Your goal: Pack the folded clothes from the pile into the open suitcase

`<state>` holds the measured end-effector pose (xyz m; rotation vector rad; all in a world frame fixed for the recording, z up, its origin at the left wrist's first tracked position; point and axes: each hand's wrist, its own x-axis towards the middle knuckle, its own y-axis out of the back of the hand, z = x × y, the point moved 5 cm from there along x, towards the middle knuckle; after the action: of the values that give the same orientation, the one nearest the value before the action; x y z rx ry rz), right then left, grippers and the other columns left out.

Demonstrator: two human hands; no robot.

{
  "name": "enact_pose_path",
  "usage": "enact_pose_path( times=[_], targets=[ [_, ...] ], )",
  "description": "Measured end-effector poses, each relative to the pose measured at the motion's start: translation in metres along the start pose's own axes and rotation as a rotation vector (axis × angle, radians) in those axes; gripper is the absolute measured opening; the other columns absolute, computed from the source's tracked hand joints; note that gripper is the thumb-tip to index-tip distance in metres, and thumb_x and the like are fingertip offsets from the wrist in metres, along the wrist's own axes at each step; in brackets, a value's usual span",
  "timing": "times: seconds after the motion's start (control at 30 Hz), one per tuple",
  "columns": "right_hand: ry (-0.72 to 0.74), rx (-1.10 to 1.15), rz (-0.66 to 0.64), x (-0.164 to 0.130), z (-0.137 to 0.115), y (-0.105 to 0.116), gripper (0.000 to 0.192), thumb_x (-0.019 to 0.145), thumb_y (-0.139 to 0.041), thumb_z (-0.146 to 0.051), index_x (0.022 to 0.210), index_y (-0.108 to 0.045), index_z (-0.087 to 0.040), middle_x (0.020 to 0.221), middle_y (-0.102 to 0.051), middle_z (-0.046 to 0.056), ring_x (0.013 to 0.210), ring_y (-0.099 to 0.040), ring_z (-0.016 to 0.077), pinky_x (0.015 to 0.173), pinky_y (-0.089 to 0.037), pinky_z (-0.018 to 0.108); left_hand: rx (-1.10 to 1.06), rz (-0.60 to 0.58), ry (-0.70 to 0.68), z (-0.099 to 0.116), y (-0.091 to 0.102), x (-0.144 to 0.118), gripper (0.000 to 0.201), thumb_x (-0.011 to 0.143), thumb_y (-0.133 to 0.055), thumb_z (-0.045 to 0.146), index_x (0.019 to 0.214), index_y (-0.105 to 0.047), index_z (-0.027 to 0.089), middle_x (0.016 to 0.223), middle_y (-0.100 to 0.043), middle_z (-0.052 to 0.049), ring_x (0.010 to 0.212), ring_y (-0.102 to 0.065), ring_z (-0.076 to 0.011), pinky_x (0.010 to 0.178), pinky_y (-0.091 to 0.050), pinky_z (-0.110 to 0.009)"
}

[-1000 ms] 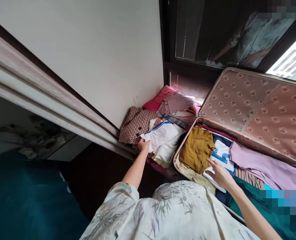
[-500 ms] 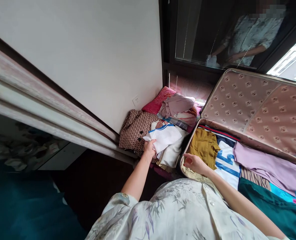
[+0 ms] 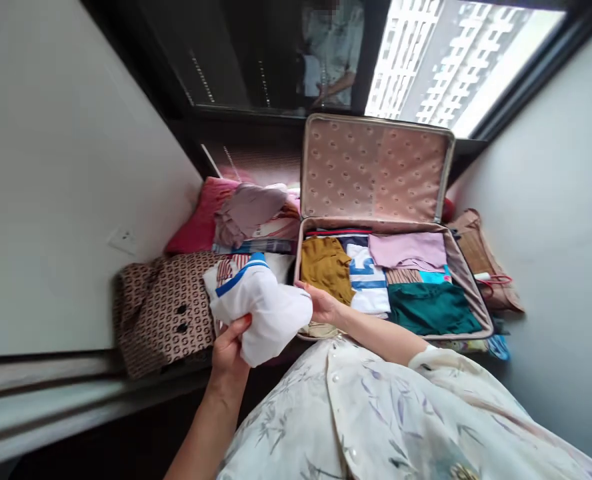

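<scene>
White garment [image 3: 279,317] held left of suitcase [image 3: 376,170]; blue-trimmed edge points away, leftward; long axis unclear in bunched folds. Left hand [image 3: 232,347] grips near edge, fingers hidden underneath. Right hand [image 3: 323,305] at right end; cannot tell whether gripping.

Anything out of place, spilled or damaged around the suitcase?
No spill or damage visible. Mildly odd: the mauve garment left of the open suitcase lies crumpled, while the clothes inside lie mostly flat. The white garment in the left hand is bunched too, but that's ordinary for held cloth.
</scene>
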<state>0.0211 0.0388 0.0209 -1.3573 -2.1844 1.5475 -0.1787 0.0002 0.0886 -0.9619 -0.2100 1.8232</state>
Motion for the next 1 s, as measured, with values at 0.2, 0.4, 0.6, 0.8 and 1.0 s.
enact_pose_path(
  times=[0.2, 0.4, 0.6, 0.8, 1.0],
  targets=[
    [0.504, 0.01, 0.368, -0.096, -0.086, 0.08, 0.069, 0.058, -0.089, -0.017, 0.122, -0.064, -0.02, 0.106, -0.078, 0.003, 0.094, -0.073, 0.0197, 0.085, -0.058, 0.03, 0.097, -0.12, 0.121, -0.066, -0.059, 0.004, 0.06, 0.061, -0.079, 0.009, 0.119, -0.075, 0.022, 0.098, -0.082, -0.003, 0.106, -0.076, -0.0294, 0.101, -0.061, -0.044],
    [0.797, -0.202, 0.747, -0.246, -0.169, 0.157, 0.089, 0.047, -0.095, -0.022, 0.129, -0.061, -0.025, 0.107, -0.076, 0.0, 0.089, -0.069, 0.016, 0.08, -0.057, 0.027, 0.272, -0.334, 0.396, -0.186, -0.155, 0.011, 0.043, 0.058, -0.076, 0.003, 0.1, -0.075, 0.012, 0.088, -0.08, -0.01, 0.096, -0.077, -0.0323, 0.091, -0.063, -0.045],
    [0.926, -0.516, 1.073, -0.36, -0.215, 0.234, 0.101, 0.057, -0.088, -0.047, 0.146, -0.048, -0.024, 0.135, -0.065, 0.01, 0.119, -0.063, 0.0256, 0.102, -0.054, 0.039, 0.463, -0.514, 0.352, -0.293, -0.262, 0.016, 0.046, 0.058, -0.082, 0.007, 0.101, -0.069, 0.012, 0.096, -0.077, -0.011, 0.096, -0.073, -0.0303, 0.09, -0.059, -0.043],
    [0.358, -1.4, 1.479, -0.398, -0.19, 0.279, 0.093, 0.084, -0.069, -0.048, 0.163, -0.032, -0.017, 0.169, -0.021, 0.023, 0.151, -0.028, 0.0455, 0.117, -0.029, 0.068, 1.045, -0.428, -0.151, -0.335, -0.281, 0.016, 0.071, 0.07, -0.081, 0.011, 0.135, -0.055, 0.018, 0.159, -0.041, -0.021, 0.155, -0.028, -0.0381, 0.125, -0.026, -0.055],
    [0.289, -1.76, 1.402, -0.351, -0.18, 0.291, 0.071, 0.098, -0.052, -0.058, 0.163, -0.035, -0.034, 0.175, -0.005, 0.011, 0.157, -0.001, 0.0469, 0.117, -0.018, 0.075, 1.657, -1.065, -0.759, -0.4, -0.295, -0.016, 0.077, 0.085, -0.078, 0.038, 0.156, -0.048, 0.035, 0.174, -0.019, -0.007, 0.16, 0.004, -0.0424, 0.124, 0.007, -0.068]
  ],
)
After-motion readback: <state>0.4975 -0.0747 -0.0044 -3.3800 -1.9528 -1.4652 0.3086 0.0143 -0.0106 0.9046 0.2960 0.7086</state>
